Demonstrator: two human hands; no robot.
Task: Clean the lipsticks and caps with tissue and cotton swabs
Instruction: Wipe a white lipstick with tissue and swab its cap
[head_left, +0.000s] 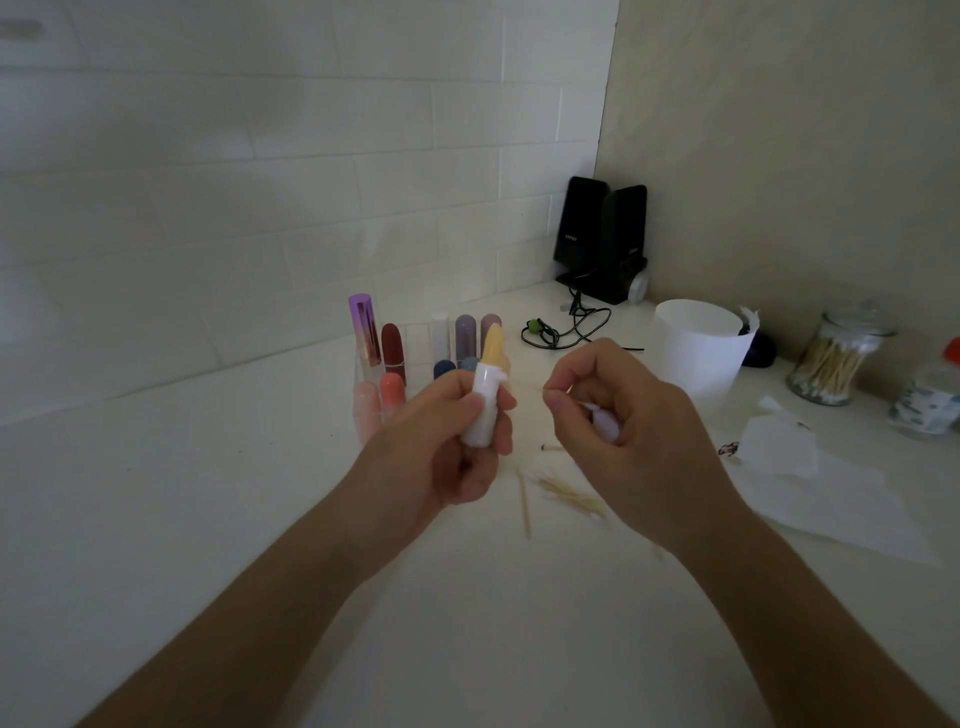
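Uncapped lipstick (491, 348) and cotton swab (530, 386), held mid-frame above a white counter (208, 519).
Glass jar (831, 364), right edge: packed with swabs. White tub (696, 353): contents hidden. Clear organizer (415, 338), centre: upright lipsticks. Left hand (447, 447): fingers wrapped round the lipstick's white tube. Right hand (634, 431): thumb and forefinger pinch the swab stick, lower fingers curled on a white cap (602, 422). Used swabs (566, 493) and tissue (810, 483) lower right; plain counter lower left.

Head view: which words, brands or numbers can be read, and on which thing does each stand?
No text can be read for certain.
Left speaker: small pale logo, too blurred to read.
Right speaker: small pale logo, too blurred to read.
Patterned tub at the right edge: print only, no legible words.
Held lipstick: no text shows.
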